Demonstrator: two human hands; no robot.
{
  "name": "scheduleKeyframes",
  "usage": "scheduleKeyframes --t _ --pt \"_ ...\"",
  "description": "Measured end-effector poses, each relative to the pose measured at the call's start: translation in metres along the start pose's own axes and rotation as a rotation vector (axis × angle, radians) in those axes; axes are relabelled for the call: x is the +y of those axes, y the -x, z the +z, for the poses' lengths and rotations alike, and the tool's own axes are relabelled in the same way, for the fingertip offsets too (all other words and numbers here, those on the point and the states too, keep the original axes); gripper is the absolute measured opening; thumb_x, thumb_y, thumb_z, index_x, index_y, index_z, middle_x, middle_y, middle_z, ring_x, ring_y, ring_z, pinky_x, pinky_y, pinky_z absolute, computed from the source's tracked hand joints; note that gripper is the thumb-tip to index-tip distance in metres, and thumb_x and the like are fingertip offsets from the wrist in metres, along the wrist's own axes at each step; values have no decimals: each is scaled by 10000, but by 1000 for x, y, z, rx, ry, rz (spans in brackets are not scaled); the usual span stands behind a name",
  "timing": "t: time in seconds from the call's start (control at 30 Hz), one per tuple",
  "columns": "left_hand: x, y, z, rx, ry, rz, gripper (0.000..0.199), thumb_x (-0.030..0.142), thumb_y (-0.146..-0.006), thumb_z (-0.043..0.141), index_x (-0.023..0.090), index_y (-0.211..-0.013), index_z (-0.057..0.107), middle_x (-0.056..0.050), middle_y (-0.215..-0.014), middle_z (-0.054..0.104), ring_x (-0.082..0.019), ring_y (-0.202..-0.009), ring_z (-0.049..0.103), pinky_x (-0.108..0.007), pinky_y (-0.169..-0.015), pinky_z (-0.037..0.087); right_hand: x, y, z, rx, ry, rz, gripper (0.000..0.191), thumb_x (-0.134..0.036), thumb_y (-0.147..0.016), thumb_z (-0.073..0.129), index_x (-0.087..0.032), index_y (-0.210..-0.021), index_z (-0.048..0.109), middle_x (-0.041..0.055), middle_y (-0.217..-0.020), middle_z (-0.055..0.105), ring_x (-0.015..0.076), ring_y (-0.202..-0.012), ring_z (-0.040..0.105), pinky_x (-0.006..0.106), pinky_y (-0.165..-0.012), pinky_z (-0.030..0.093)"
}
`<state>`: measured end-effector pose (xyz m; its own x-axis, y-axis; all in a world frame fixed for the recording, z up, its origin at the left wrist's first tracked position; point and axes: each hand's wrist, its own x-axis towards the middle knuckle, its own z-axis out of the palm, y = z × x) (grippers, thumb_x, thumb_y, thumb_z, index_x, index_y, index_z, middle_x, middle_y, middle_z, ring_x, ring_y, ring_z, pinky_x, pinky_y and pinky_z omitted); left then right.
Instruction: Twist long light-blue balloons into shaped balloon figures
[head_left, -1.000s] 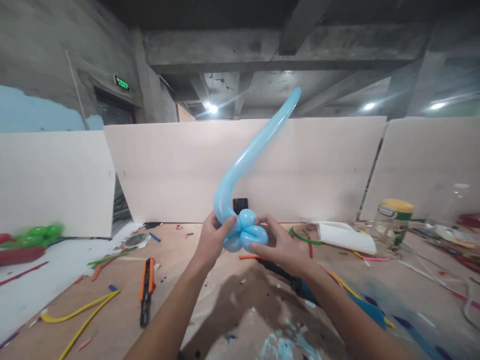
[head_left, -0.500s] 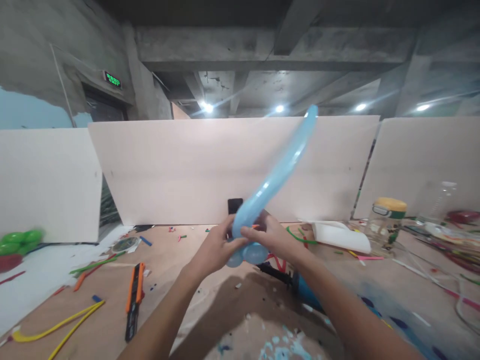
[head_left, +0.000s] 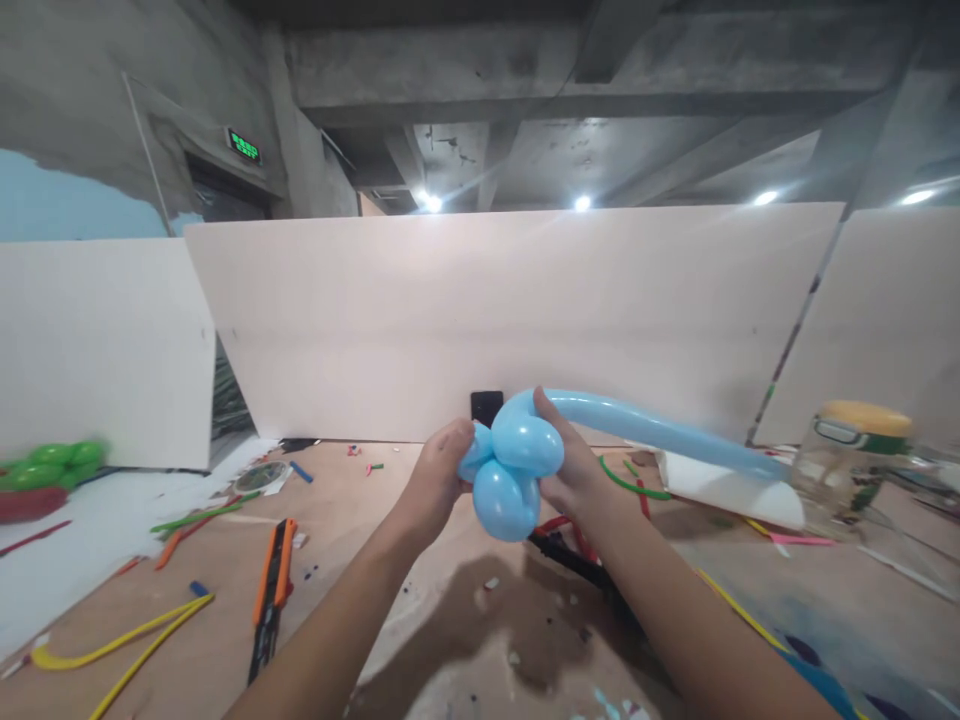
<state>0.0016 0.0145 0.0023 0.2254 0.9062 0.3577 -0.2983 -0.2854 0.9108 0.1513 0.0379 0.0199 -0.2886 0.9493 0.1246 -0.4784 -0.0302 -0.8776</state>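
Note:
A light blue modelling balloon [head_left: 507, 498] is held above the middle of the table. Several round bubbles cluster at its near end, and a long straight length stretches from them to the right. My left hand [head_left: 444, 470] grips the cluster's left side, the fingers wrapped round a small bubble. On the other side my right hand [head_left: 564, 458] closes round the balloon where the long part leaves the bubbles, thumb on top. Some of its fingers are hidden behind the balloon. Below my right hand lies a black pump [head_left: 570, 556], partly covered by my forearm.
An orange and black utility knife [head_left: 271, 590] lies at left, near a folded yellow balloon [head_left: 124, 640]. Green balloon bubbles [head_left: 56, 462] sit far left. A yellow-lidded bottle [head_left: 847, 465] and a white roll [head_left: 731, 490] stand right. A white board [head_left: 480, 310] rises behind, with a phone [head_left: 487, 407] against it.
The balloon's long part has swung down from pointing up-right to nearly level on the right. The bubbles have turned up into clear view, and my hands have moved apart to either side of them.

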Motion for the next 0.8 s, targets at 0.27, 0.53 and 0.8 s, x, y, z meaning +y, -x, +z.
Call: scheduleKeyframes --t 0.27,0.53,0.8 --pt "8 11 10 -69 -277 -13 388 479 -743 639 145 -934 590 -11 -708 573 -115 -577 535 -243 -546 459 7 3 -22 -79 -63 126 534 -701 -728 514 -175 -775 588 52 -679 633 233 -770 600 333 -685 470" --pt "7 8 -7 114 -342 64 284 294 -721 636 169 -967 568 -30 -916 613 -182 -862 577 -302 -739 489 -1 19 -19 -206 570 -154 552 -608 -742 570 -187 -1098 539 91 -1000 619 232 -904 584 334 -703 469" --pt "11 11 -10 84 -413 90 323 316 -726 650 139 -993 602 -61 -927 651 -213 -882 586 -330 -784 460 -2 32 -8 -10 1241 -754 326 -342 -778 618 -227 -1079 569 67 -994 604 206 -836 550 334 -723 434"
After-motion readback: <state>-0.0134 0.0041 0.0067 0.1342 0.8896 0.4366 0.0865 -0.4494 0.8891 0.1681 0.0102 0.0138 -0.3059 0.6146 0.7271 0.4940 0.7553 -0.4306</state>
